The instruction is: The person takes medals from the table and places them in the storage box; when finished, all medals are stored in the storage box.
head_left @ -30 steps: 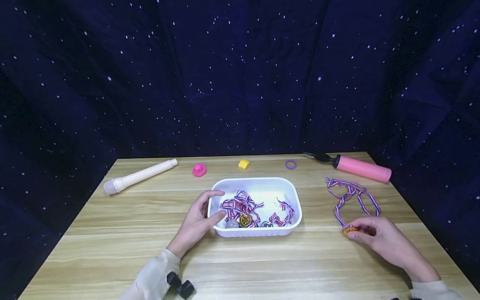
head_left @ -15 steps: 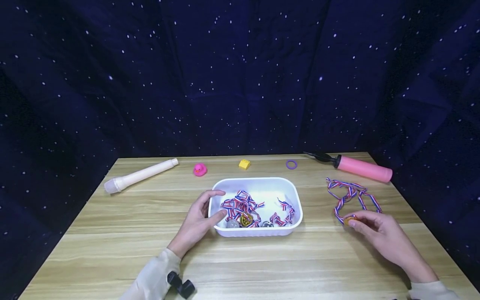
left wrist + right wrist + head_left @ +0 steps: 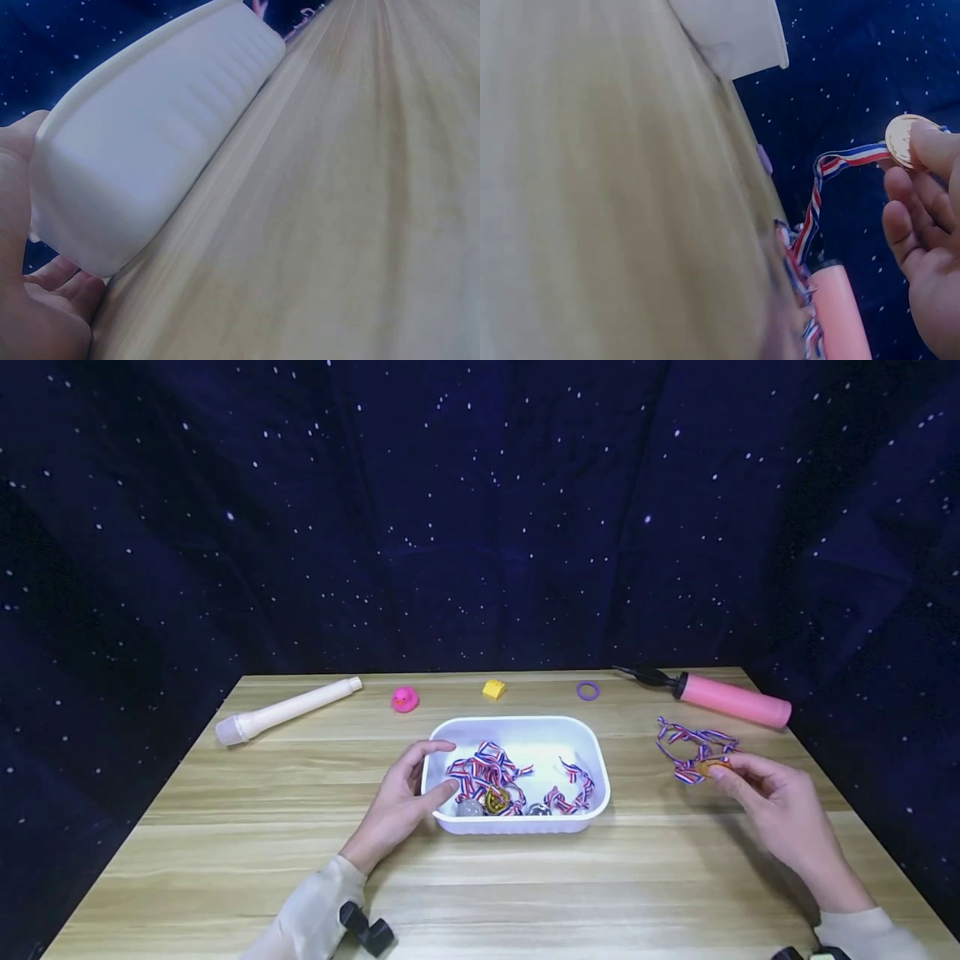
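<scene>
In the head view a white plastic basin [image 3: 517, 827] stands mid-table. My left hand [image 3: 397, 808] grips its left end, thumb over the rim and fingers against the outside wall. Inside lie a gold medal [image 3: 497, 800], a silver medal [image 3: 470, 808], a darker silver medal [image 3: 538, 810] and tangled striped ribbons [image 3: 487, 768]. To the right of the basin, my right hand [image 3: 783, 806] pinches a bronze-gold medal [image 3: 901, 141] between thumb and fingers, raised off the table. Its red, white and blue ribbon [image 3: 859, 155] trails down onto the tabletop.
Along the back of the wooden table [image 3: 480, 902] lie a white toy microphone [image 3: 281, 708], a pink rubber duck [image 3: 405, 699], a yellow block [image 3: 493, 690], a purple ring [image 3: 588, 691] and a pink balloon pump [image 3: 735, 699]. Behind them hangs a starry dark curtain [image 3: 480, 527].
My right hand has lifted the medal and moved it away from me, bunching its ribbon closer together. My left hand keeps its hold on the basin.
</scene>
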The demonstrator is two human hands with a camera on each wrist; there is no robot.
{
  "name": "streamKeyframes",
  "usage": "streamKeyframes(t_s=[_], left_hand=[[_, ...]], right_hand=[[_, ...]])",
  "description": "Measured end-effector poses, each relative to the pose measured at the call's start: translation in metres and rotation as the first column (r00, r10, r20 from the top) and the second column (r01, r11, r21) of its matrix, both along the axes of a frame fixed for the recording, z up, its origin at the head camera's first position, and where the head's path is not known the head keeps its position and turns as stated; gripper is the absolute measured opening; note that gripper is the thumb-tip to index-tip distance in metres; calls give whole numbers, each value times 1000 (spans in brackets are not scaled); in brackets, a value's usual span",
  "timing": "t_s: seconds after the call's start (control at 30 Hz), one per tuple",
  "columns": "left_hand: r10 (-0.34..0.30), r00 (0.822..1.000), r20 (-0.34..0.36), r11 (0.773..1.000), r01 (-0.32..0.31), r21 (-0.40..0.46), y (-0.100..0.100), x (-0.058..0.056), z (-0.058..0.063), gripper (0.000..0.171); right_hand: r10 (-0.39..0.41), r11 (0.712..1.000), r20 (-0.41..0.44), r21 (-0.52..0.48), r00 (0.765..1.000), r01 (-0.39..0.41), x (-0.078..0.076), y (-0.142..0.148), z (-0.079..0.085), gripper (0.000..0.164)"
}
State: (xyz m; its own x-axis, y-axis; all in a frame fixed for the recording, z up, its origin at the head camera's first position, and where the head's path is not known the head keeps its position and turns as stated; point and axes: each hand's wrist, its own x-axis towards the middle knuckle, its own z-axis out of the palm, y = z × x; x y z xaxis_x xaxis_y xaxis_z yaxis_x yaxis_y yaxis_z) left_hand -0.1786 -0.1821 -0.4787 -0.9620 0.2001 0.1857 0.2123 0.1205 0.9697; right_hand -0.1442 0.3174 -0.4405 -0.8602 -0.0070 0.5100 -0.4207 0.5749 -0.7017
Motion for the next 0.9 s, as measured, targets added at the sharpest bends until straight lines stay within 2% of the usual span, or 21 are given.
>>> streamKeyframes(t_s=[0.2, 0.4, 0.6, 0.73, 0.9], left_hand=[[6, 1000, 5, 1000, -5, -12, 0, 0, 0, 54], [9, 1000, 6, 1000, -9, -17, 1, 1, 1, 55], [2, 1000, 3, 1000, -2, -14, 2, 2, 2, 55], [1, 1000, -3, 1000, -1, -11, 2, 3, 2, 54], [-4, 1000, -11, 1000, 4, -5, 1, 2, 2, 54]], right_hand=[[-18, 998, -54, -58, 998, 15, -17, -10, 20, 12], [-23, 998, -118, -59, 993, 17, -34, -20, 52, 12], [9, 987, -114, -159, 993, -27, -42, -30, 83, 19], [21, 984, -153, -172, 988, -48, -45, -39, 100, 23], [85, 962, -229, -233, 970, -139, -50, -53, 123, 24]])
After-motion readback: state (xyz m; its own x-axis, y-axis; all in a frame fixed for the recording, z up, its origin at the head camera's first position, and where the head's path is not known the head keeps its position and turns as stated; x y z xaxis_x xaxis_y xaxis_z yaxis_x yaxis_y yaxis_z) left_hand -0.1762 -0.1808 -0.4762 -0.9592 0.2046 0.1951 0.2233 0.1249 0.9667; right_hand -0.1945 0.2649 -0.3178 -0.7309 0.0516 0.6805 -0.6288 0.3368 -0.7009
